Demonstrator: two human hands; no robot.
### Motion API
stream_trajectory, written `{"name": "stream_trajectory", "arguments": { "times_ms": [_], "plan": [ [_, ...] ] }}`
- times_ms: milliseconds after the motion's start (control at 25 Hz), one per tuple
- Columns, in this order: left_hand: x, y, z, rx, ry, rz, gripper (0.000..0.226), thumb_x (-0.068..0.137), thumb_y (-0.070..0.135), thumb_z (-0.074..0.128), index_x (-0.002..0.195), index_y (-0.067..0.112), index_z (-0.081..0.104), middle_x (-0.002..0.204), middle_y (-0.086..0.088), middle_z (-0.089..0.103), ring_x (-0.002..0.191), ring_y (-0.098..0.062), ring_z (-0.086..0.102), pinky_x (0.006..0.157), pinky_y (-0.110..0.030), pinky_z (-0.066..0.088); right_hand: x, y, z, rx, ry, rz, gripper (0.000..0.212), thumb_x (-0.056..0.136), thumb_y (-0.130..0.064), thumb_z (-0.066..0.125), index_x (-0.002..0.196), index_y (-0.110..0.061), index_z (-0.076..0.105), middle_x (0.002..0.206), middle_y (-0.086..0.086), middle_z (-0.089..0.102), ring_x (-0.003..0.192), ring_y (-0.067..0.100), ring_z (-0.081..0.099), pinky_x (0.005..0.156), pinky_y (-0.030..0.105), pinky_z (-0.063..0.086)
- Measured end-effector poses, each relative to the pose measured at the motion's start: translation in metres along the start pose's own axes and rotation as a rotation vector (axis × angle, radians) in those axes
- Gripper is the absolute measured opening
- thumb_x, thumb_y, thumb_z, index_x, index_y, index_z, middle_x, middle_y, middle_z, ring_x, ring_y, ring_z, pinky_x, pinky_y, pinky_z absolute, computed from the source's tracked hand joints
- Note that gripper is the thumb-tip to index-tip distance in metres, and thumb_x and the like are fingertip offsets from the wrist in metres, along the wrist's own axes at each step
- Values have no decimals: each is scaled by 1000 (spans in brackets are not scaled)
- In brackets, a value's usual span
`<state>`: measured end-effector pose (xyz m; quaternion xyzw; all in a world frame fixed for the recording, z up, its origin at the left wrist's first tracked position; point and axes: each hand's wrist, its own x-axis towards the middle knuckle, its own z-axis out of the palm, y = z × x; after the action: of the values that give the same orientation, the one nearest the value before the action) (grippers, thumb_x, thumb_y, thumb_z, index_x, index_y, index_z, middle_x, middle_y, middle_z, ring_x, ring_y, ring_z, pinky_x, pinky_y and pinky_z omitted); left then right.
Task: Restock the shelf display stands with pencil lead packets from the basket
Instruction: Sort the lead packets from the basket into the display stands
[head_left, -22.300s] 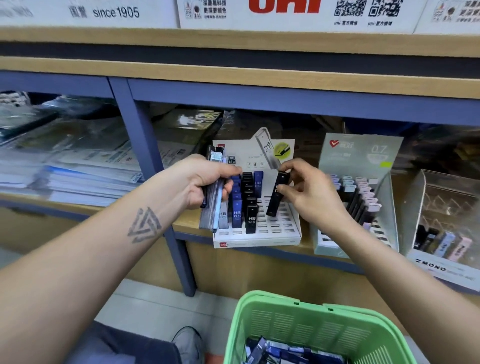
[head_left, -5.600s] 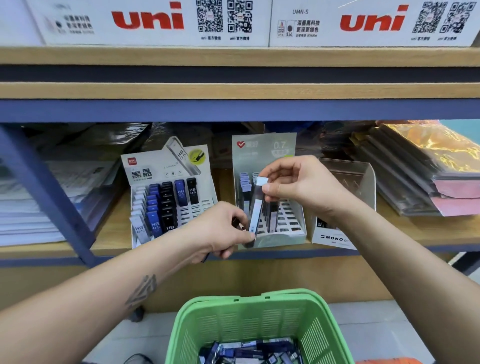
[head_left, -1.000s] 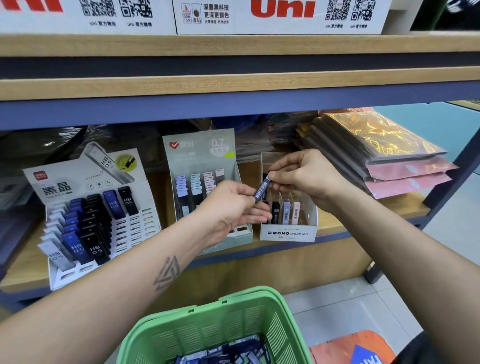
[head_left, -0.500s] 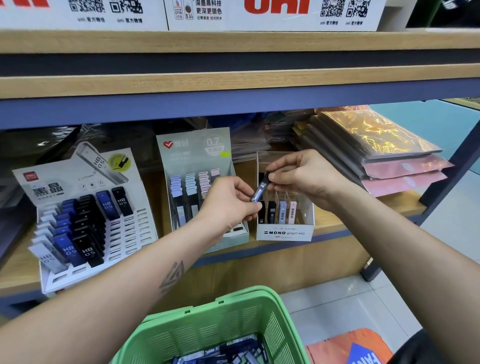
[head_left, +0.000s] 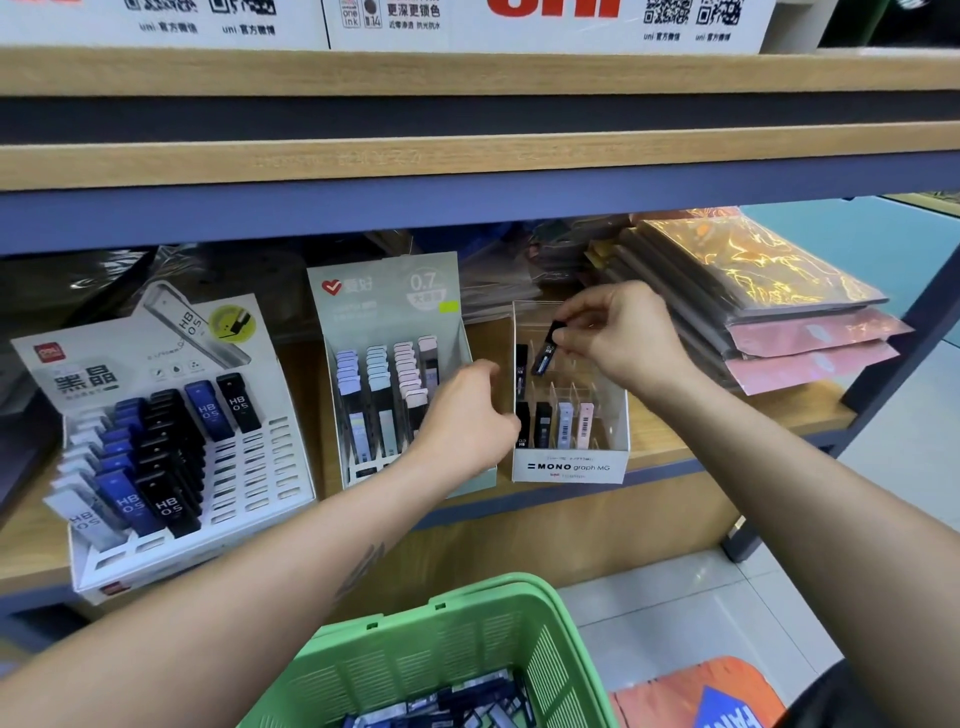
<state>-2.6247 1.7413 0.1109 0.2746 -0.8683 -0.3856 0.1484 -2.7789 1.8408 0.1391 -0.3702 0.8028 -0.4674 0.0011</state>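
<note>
My right hand (head_left: 621, 338) pinches a small black lead packet (head_left: 545, 354) by its top. The packet hangs tilted over the back row of the clear MONO stand (head_left: 569, 467). That stand's front row holds two black, one lilac and one pink packet. My left hand (head_left: 467, 413) is at the stand's left wall, in front of the grey-green 0.7 stand (head_left: 384, 306). Its fingers curl away from me, and what they touch is hidden. The green basket (head_left: 467, 649) sits below, with dark packets (head_left: 452, 712) in its bottom.
A white HB 0.5 stand (head_left: 171, 467) with blue, black and grey packets is on the shelf's left. Stacked wrapped folders (head_left: 763, 306) lie right of the MONO stand. A wooden upper shelf (head_left: 467, 161) overhangs. An orange object (head_left: 701, 696) lies on the tiled floor.
My right hand has carried the black packet away from my left hand and down into the MONO stand. My left hand has dropped lower, to the stand's left wall.
</note>
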Motion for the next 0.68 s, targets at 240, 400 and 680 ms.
{"name": "stream_trajectory", "arguments": {
  "times_ms": [240, 400, 680],
  "plan": [
    [-4, 1, 4, 94, -120, 45, 57, 92, 6, 56, 148, 11, 44, 128, -9, 62, 98, -20, 63, 89, -33, 53, -1, 8, 35, -272, -60, -132, 16, 87, -11, 76, 101, -18, 74, 89, -2, 67, 84, 16, 65, 78, 32, 56],
    [-2, -2, 6, 186, -139, 70, 44, 91, 3, 55, 134, 3, 54, 113, -14, 63, 91, -20, 56, 92, -44, 54, 0, 16, 44, -272, -59, -102, 17, 88, -11, 75, 104, -17, 74, 90, -1, 67, 85, 17, 65, 78, 31, 55],
    [6, -10, 10, 326, -142, 153, 35, 85, 4, 55, 119, 1, 61, 107, -14, 64, 94, -28, 61, 81, -42, 57, -1, 14, 44, -314, -16, -143, 20, 89, -2, 64, 105, -15, 68, 86, -2, 65, 81, 19, 64, 72, 29, 52]
  ]
}}
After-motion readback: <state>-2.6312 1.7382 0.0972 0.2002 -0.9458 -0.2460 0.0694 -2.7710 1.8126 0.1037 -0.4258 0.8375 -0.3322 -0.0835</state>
